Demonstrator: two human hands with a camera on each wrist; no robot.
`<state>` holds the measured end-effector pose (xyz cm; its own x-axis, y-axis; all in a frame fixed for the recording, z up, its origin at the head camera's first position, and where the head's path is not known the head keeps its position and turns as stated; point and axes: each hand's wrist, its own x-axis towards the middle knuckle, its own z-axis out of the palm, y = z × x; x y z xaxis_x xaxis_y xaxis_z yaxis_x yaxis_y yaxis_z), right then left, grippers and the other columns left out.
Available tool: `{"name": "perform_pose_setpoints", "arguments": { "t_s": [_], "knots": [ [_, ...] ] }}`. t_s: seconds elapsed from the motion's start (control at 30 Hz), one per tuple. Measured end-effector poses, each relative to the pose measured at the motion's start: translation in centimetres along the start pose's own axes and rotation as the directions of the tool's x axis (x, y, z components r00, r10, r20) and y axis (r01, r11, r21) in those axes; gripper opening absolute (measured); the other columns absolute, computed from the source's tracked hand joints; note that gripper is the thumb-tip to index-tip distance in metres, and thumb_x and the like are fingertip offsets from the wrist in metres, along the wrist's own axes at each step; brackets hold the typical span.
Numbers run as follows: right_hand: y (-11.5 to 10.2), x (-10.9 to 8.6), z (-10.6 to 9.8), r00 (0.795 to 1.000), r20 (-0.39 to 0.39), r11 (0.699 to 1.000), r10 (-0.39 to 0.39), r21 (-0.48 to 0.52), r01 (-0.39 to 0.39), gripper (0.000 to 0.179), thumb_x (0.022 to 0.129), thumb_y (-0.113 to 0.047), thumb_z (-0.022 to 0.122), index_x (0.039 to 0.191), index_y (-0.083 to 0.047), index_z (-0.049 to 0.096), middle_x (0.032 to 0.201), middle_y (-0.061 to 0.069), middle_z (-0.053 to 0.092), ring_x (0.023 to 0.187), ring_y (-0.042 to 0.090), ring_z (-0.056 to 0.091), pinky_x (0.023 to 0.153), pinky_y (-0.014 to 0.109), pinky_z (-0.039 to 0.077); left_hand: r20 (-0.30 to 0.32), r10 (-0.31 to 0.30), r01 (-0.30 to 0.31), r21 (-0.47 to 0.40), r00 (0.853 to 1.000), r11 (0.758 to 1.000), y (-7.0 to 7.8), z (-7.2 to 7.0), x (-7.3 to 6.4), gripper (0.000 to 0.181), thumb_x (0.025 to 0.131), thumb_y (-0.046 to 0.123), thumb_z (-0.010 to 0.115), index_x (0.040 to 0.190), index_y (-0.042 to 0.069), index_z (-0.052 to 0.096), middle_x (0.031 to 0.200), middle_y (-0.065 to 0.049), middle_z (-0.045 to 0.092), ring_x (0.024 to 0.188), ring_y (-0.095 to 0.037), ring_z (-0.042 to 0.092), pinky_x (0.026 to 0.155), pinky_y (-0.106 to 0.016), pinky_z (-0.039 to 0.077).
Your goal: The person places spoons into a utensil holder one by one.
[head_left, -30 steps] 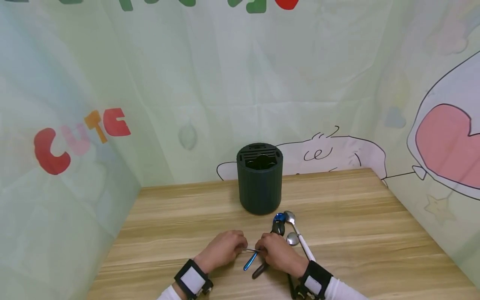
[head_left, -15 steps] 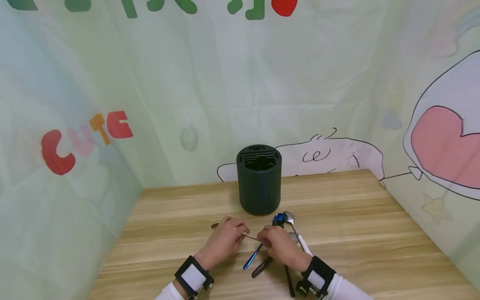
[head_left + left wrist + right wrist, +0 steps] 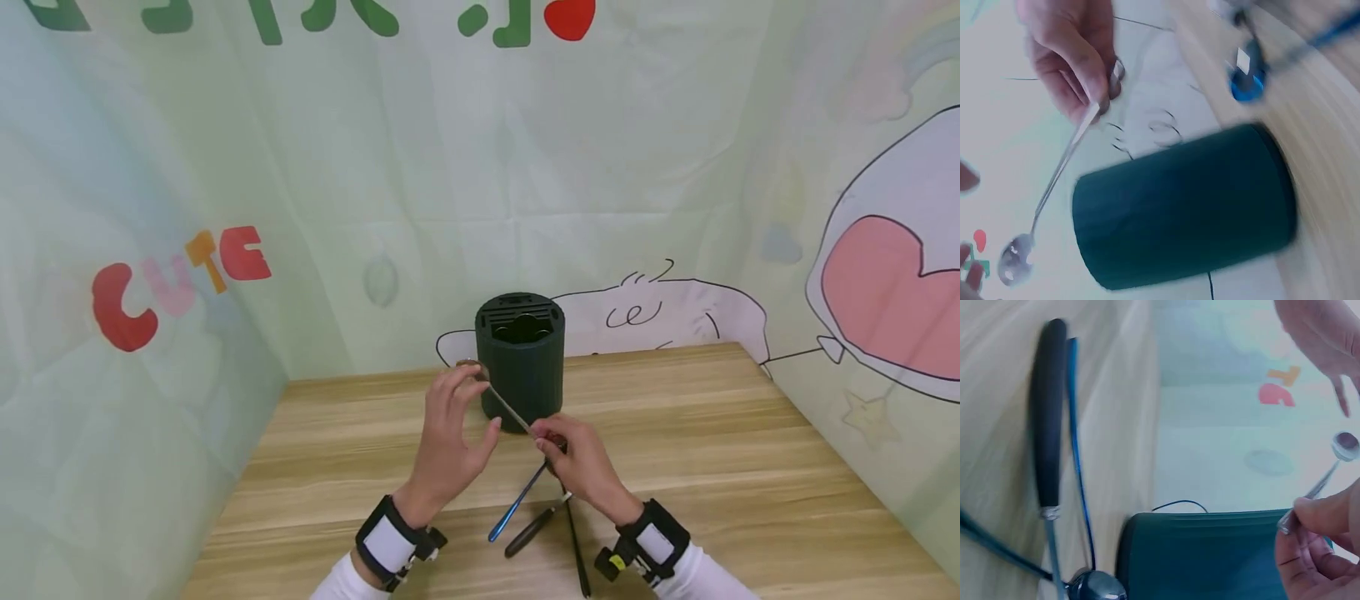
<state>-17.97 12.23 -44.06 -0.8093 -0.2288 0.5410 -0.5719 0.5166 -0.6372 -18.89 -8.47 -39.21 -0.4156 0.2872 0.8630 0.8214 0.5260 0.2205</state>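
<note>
My right hand [image 3: 588,467] pinches a silver spoon [image 3: 512,410] by its handle end, the spoon raised and slanting up to the left in front of the dark cutlery holder [image 3: 521,379]. The spoon's bowl [image 3: 1016,259] is at the far end, away from the right fingers. Beside that bowl, my left hand [image 3: 450,442] is spread with thumb and fingers apart; the right wrist view has a gap between the left fingers and the bowl. Below the right hand lie a blue-handled spoon [image 3: 517,504], a dark brown-handled utensil [image 3: 531,533] and a thin black-handled one [image 3: 576,542].
The upright holder has an opening in its top and stands at the back of the wooden table [image 3: 360,467]. Printed cloth [image 3: 360,167] hangs behind and at both sides. The right hand covers the far ends of the lying utensils in the head view.
Both hands have risen from the table, moving toward the holder. The silver spoon has come up with the right hand, while the left hand has let go of it and spread its fingers.
</note>
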Motion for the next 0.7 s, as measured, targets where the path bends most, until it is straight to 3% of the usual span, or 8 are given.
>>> {"name": "perform_pose_setpoints", "arguments": {
  "t_s": [0.07,0.13,0.23,0.3,0.37,0.43,0.5,0.7],
  "knots": [
    [-0.2,0.2,-0.3,0.999,-0.045,0.999,0.025,0.049,-0.022,0.02,0.081,0.0,0.067,0.094,-0.016,0.066,0.083,-0.008,0.059,0.073,0.006,0.055,0.064,0.03,0.053,-0.038,-0.124,0.119,-0.101,0.992,0.988,0.4,0.0,0.4,0.044,0.082,0.017,0.064,0.121,0.007,0.046,0.13,-0.009,0.044,0.12,-0.025,0.038,0.098,-0.05,0.034],
    [-0.3,0.3,-0.5,0.996,-0.081,0.994,0.044,0.101,-0.035,0.02,0.081,-0.001,0.067,0.094,-0.017,0.065,0.083,-0.007,0.06,0.074,0.007,0.056,0.067,0.031,0.053,-0.014,-0.242,0.233,-0.218,0.97,0.948,1.1,0.0,0.8,0.041,0.085,0.015,0.063,0.12,0.007,0.044,0.126,-0.006,0.046,0.117,-0.022,0.042,0.095,-0.046,0.04],
    [-0.7,0.4,-0.7,0.992,-0.107,0.987,0.071,0.153,-0.054,0.02,0.081,-0.002,0.067,0.094,-0.017,0.066,0.081,-0.006,0.06,0.074,0.009,0.057,0.068,0.031,0.053,0.111,-0.36,0.375,-0.369,0.926,0.85,2.3,-0.2,1.5,0.041,0.088,0.01,0.061,0.125,0.004,0.043,0.123,-0.009,0.05,0.11,-0.022,0.049,0.09,-0.046,0.045],
    [-0.9,0.3,-0.7,0.989,-0.112,0.982,0.094,0.177,-0.073,0.019,0.081,-0.003,0.067,0.094,-0.016,0.066,0.08,-0.006,0.06,0.072,0.01,0.058,0.065,0.03,0.053,0.211,-0.4,0.452,-0.428,0.892,0.783,3.2,-0.4,2.0,0.042,0.09,0.007,0.058,0.128,0.002,0.041,0.123,-0.014,0.052,0.106,-0.023,0.053,0.086,-0.044,0.048],
    [-1.0,0.2,-0.6,0.988,-0.107,0.977,0.112,0.195,-0.09,0.017,0.081,-0.005,0.068,0.094,-0.016,0.066,0.08,-0.006,0.06,0.071,0.011,0.058,0.063,0.03,0.053,0.289,-0.422,0.511,-0.441,0.859,0.738,3.9,-0.4,2.4,0.043,0.091,0.005,0.056,0.13,-0.001,0.04,0.122,-0.018,0.052,0.103,-0.024,0.056,0.081,-0.04,0.051],
    [-1.1,0.1,-0.5,0.988,-0.1,0.972,0.121,0.216,-0.097,0.016,0.081,-0.007,0.068,0.094,-0.015,0.066,0.08,-0.005,0.061,0.07,0.012,0.058,0.061,0.032,0.052,0.341,-0.435,0.55,-0.431,0.833,0.715,4.3,-0.4,2.6,0.043,0.092,0.006,0.055,0.132,-0.001,0.04,0.123,-0.018,0.053,0.1,-0.022,0.057,0.078,-0.035,0.052],
    [-1.1,0.0,-0.2,0.987,-0.094,0.97,0.128,0.221,-0.105,0.016,0.081,-0.007,0.069,0.093,-0.016,0.066,0.08,-0.005,0.061,0.07,0.012,0.058,0.061,0.032,0.052,0.364,-0.443,0.569,-0.431,0.82,0.7,4.5,-0.2,2.6,0.041,0.092,0.006,0.054,0.131,0.0,0.042,0.122,-0.016,0.054,0.099,-0.02,0.058,0.076,-0.031,0.052],
    [-3.2,-0.4,-0.7,0.984,-0.078,0.963,0.157,0.233,-0.135,0.016,0.08,0.0,0.068,0.09,-0.012,0.065,0.078,0.0,0.062,0.07,0.015,0.06,0.063,0.031,0.053,0.381,-0.437,0.577,-0.463,0.815,0.672,4.5,0.4,2.1,0.03,0.092,0.006,0.055,0.121,0.001,0.053,0.111,-0.015,0.06,0.095,-0.021,0.059,0.074,-0.03,0.053]
  ]
}}
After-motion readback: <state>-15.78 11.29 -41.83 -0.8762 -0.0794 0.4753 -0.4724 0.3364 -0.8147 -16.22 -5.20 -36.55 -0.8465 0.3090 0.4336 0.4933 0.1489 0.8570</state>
